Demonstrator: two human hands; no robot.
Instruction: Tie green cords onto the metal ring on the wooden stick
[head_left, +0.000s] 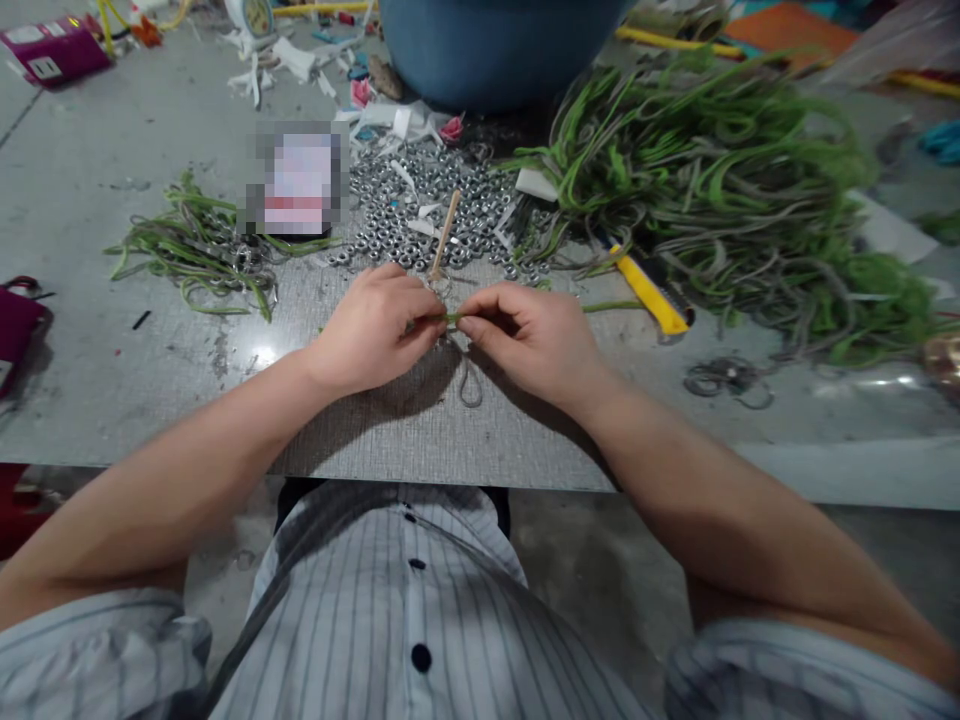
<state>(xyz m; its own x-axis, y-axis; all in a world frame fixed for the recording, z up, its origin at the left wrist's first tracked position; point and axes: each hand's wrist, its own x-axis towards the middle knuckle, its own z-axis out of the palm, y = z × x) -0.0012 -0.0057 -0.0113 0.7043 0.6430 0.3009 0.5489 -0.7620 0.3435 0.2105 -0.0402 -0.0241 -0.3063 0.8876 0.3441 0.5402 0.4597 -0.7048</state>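
Note:
My left hand point(382, 325) and my right hand point(529, 335) meet just above the table, each pinching a thin green cord point(452, 318). A short span of the cord shows between the fingertips, and a green length runs out to the right past my right hand. Below the fingers hangs a small grey cord loop point(470, 388). A thin wooden stick point(447, 232) stands just beyond my fingertips, among many small shiny metal rings point(382, 205). My fingers hide the rest of the held cord.
A large pile of green and grey cords point(720, 190) lies right, beside a yellow utility knife point(652, 290). A smaller cord bundle point(202, 245) lies left, near a blurred-out flat object point(300, 185). A blue tub point(502, 50) stands at the back, with white scraps point(296, 60) around.

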